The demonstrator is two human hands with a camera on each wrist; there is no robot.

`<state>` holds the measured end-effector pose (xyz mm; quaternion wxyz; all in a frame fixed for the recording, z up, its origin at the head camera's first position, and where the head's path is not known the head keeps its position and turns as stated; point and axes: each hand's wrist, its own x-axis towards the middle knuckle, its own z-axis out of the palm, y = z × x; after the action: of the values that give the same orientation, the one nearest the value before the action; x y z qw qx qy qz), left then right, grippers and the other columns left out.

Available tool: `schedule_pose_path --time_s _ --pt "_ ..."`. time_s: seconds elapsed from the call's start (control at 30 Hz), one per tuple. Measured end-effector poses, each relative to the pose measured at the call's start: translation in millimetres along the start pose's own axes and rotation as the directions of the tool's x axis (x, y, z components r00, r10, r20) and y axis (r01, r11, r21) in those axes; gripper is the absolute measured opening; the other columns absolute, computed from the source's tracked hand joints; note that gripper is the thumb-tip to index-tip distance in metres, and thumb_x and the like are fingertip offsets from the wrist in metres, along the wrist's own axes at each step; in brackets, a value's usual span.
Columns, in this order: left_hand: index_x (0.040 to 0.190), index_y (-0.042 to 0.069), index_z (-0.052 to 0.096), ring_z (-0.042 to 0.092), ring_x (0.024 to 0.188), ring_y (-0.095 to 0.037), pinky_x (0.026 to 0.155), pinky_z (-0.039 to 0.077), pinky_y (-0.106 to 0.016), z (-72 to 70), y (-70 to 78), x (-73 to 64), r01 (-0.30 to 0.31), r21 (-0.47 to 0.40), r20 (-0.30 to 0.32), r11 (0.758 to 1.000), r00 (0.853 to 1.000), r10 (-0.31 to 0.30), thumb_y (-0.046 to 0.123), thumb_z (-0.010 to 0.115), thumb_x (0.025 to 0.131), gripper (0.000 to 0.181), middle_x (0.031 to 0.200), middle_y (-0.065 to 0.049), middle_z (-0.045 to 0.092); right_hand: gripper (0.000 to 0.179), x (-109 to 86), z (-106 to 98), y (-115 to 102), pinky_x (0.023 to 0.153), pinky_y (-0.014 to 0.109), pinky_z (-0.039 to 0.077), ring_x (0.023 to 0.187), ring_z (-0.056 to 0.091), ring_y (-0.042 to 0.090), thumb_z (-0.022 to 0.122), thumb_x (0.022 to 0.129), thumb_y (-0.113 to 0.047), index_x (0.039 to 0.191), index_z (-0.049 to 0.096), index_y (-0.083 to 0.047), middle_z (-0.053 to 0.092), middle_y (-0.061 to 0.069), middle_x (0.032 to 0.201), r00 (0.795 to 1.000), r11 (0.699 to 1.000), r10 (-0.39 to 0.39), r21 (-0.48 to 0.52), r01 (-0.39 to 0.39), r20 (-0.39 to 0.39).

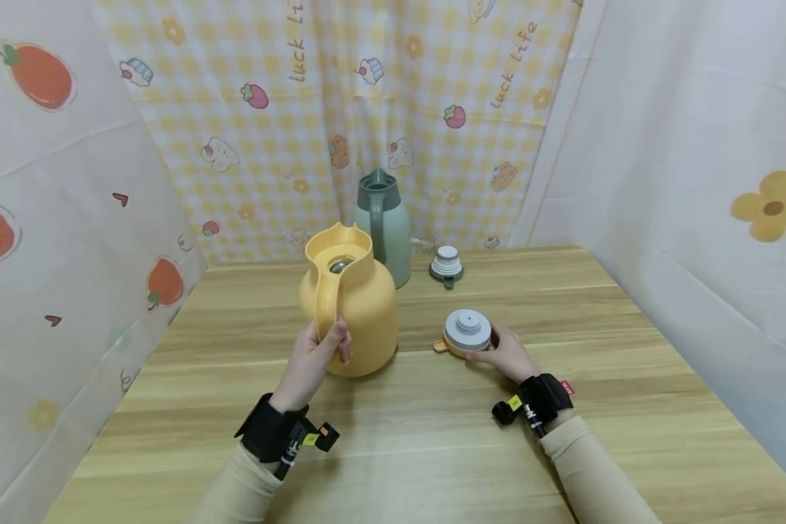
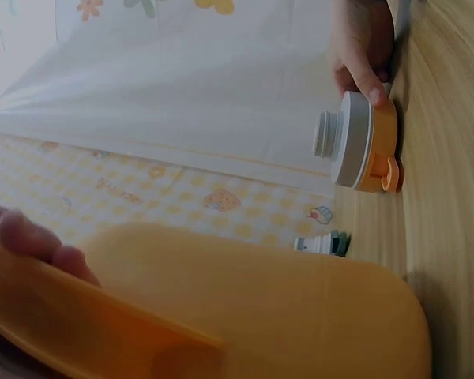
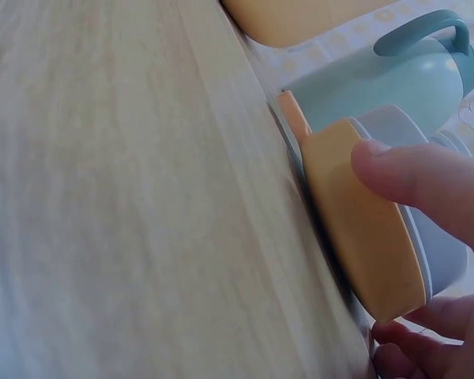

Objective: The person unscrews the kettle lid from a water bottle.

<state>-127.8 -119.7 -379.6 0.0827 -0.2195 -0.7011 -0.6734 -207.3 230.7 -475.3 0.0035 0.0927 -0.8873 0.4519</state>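
My left hand (image 1: 317, 356) grips the handle of a yellow thermos jug (image 1: 367, 320), whose top has no lid and shows its round mouth. In the left wrist view the jug's body (image 2: 284, 308) fills the lower part, with my fingers curled over the handle. To the right, my right hand (image 1: 507, 353) holds a grey-and-yellow jug lid (image 1: 468, 331) by its side, thumb near, fingers behind. The lid lies upside down, grey stopper up, yellow tab pointing left. In the right wrist view the thumb presses the lid's yellow rim (image 3: 363, 229), close against the wooden table.
Behind the yellow jug stands a green thermos jug (image 1: 393, 233) with a dark green handle, also lidless. A white-and-green stopper (image 1: 447, 266) sits upside down near the back edge of the wooden table (image 1: 419, 451). Patterned curtains (image 1: 262, 160) hang behind and at both sides.
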Motion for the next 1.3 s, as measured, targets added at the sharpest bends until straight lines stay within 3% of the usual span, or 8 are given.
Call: schedule_pose_path --time_s 0.23,0.43,0.53,0.63,0.8,0.93,1.07,1.3 --pt "0.081 0.0 0.053 0.051 0.063 -0.017 0.061 0.046 -0.028 -8.9 -12.9 -10.5 0.017 0.001 0.02 1.0 1.0 -0.017 0.021 0.045 0.104 0.032 0.069 -0.007 0.054 0.079 -0.3 9.7 -0.2 0.104 0.049 0.036 0.124 0.046 0.037 0.082 0.076 -0.025 0.14 0.045 0.003 0.051 0.025 0.132 1.0 0.999 -0.021 0.051 0.02 0.022" --pt "0.082 0.001 0.054 0.051 0.063 -0.017 0.061 0.046 -0.028 -12.6 -13.7 -12.1 0.011 0.005 0.029 1.0 1.0 -0.011 0.025 0.046 0.104 0.033 0.07 -0.006 0.053 0.08 0.9 13.4 -1.5 0.105 0.049 0.035 0.125 0.045 0.038 0.082 0.076 -0.022 0.141 0.043 0.004 0.051 0.026 0.132 0.999 0.996 -0.044 0.072 0.043 0.015" --pt "0.081 0.002 0.054 0.052 0.063 -0.018 0.06 0.046 -0.028 -13.1 -12.0 -13.8 0.0 0.032 0.011 0.999 1.0 0.0 0.021 0.046 0.104 0.031 0.069 -0.007 0.053 0.08 1.5 14.5 -2.9 0.105 0.05 0.035 0.125 0.045 0.039 0.082 0.077 -0.024 0.141 0.042 0.005 0.051 0.027 0.132 0.998 0.996 -0.063 0.063 0.061 0.022" --pt "0.087 0.002 0.055 0.053 0.062 -0.019 0.06 0.048 -0.032 -9.5 -10.4 -15.4 -0.027 0.097 -0.046 0.995 0.998 0.031 0.014 0.048 0.103 0.022 0.069 -0.008 0.054 0.081 0.6 13.4 -1.6 0.105 0.051 0.034 0.126 0.045 0.04 0.082 0.078 -0.025 0.142 0.042 0.005 0.05 0.028 0.133 0.997 0.996 -0.068 0.066 0.066 0.027" --pt "0.105 -0.004 0.052 0.056 0.063 -0.027 0.059 0.05 -0.039 3.3 -1.5 -16.0 -0.083 0.177 -0.124 0.981 0.987 0.106 0.002 0.05 0.1 0.008 0.073 -0.015 0.055 0.082 -7.1 2.8 4.0 0.106 0.051 0.034 0.127 0.044 0.04 0.081 0.079 -0.023 0.143 0.039 0.004 0.049 0.027 0.135 1.0 0.998 -0.028 0.053 0.028 0.006" --pt "0.1 -0.003 0.05 0.056 0.066 -0.031 0.061 0.048 -0.034 6.7 17.9 -18.0 -0.085 0.218 -0.125 0.972 0.986 0.114 -0.001 0.048 0.1 0.003 0.075 -0.019 0.055 0.083 -11.7 -4.0 2.8 0.105 0.052 0.033 0.126 0.044 0.041 0.081 0.08 -0.023 0.144 0.036 0.005 0.048 0.029 0.135 1.0 0.998 -0.016 0.053 0.016 0.001" --pt "0.098 -0.002 0.049 0.056 0.068 -0.03 0.063 0.048 -0.031 -1.1 29.4 -22.8 -0.073 0.227 -0.127 0.971 0.987 0.103 -0.001 0.046 0.101 0.004 0.076 -0.019 0.055 0.083 -10.6 -3.5 0.1 0.105 0.052 0.033 0.125 0.045 0.04 0.08 0.081 -0.024 0.144 0.036 0.006 0.049 0.029 0.134 0.999 0.998 -0.039 0.058 0.038 0.007" --pt "0.096 -0.005 0.05 0.055 0.066 -0.026 0.062 0.049 -0.033 -26.9 25.5 -33.4 -0.077 0.242 -0.173 0.967 0.977 0.122 -0.003 0.047 0.099 0.005 0.075 -0.021 0.054 0.08 -7.0 1.6 -1.0 0.103 0.053 0.035 0.122 0.048 0.039 0.08 0.081 -0.024 0.143 0.039 0.005 0.051 0.027 0.132 0.999 0.998 -0.048 0.044 0.048 0.001"
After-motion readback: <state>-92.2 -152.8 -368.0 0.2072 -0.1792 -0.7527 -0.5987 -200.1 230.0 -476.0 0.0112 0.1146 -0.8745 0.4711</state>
